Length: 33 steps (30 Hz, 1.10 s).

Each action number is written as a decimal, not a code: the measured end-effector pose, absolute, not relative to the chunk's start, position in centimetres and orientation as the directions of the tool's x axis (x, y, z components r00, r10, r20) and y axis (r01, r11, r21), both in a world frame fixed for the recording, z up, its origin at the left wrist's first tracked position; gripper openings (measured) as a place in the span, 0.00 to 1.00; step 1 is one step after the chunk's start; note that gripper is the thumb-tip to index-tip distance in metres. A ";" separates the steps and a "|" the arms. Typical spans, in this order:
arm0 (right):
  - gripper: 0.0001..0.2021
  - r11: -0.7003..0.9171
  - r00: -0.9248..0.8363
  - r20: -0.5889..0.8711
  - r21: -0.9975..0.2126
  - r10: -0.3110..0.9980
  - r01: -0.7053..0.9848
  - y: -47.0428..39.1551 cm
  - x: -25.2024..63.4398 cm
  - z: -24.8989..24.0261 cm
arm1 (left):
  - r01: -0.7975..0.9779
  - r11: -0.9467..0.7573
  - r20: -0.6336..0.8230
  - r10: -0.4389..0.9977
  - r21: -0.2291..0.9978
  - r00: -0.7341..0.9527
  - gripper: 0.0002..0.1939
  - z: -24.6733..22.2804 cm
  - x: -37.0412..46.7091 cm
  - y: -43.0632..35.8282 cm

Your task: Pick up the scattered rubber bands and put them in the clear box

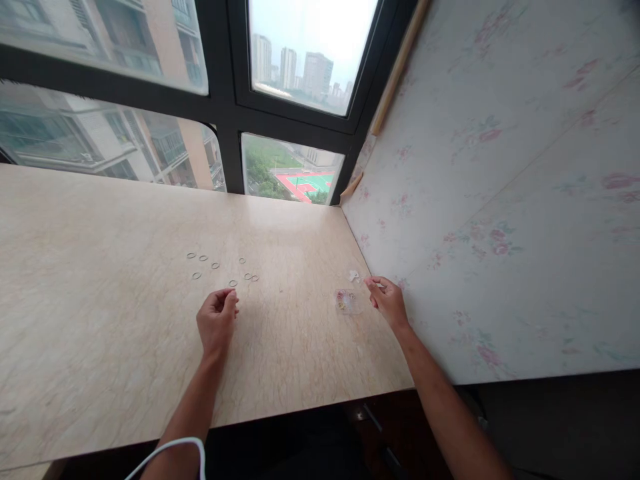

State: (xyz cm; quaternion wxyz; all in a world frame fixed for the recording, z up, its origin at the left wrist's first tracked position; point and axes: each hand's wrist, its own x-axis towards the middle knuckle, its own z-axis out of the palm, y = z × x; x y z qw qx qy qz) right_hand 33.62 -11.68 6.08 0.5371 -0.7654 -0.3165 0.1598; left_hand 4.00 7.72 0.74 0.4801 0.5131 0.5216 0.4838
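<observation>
My left hand (218, 319) rests low over the stone surface with its fingers curled and the thumb pressed to them. Whatever it may hold is hidden. Just beyond its fingertips lies a thin metal ring (233, 283), and several similar rings (215, 265) are scattered farther off. By the wall, my right hand (388, 301) is closed in a pinch; anything between its fingertips is too small to name. Left of it sits a small clear plastic box (349, 302) with tiny reddish and gold-coloured pieces inside. A few small whitish translucent pieces (354, 275) lie behind the box.
The beige marble-patterned sill (125, 313) runs up to dark window frames (233, 120). On the right stands a wall with floral paper (480, 200), close to my right hand. A white cable (195, 440) crosses my left forearm. The sill's front edge is near my forearms.
</observation>
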 end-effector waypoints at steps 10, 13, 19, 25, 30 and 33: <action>0.21 -0.294 0.721 0.127 -0.854 0.682 0.429 -12.0 33.7 4.3 | 0.128 -0.005 0.006 1.000 0.992 -0.006 0.16 0.6 4.0 7.6; 0.22 -0.294 0.730 0.134 -0.855 0.670 0.427 -12.2 33.4 4.5 | 0.147 -0.012 0.012 1.000 0.989 0.003 0.16 0.6 4.0 7.6; 0.20 -0.206 0.766 0.175 -0.904 0.619 0.374 -13.2 31.0 4.5 | 0.209 -0.042 0.034 0.999 0.977 0.041 0.16 0.2 4.1 7.5; 0.17 -0.154 0.674 0.166 -0.909 0.720 0.388 -15.1 26.4 1.5 | 0.417 -0.151 0.075 0.979 0.897 0.191 0.15 0.3 4.2 8.4; 0.15 -0.141 0.551 0.234 -0.820 0.801 0.554 -15.7 24.8 -0.2 | 0.590 -0.329 0.132 0.927 0.738 0.352 0.19 1.0 4.8 10.2; 0.16 -0.153 0.546 0.238 -0.803 0.803 0.576 -15.6 24.9 -0.3 | 0.674 -0.459 0.122 0.866 0.579 0.485 0.17 1.6 5.8 10.7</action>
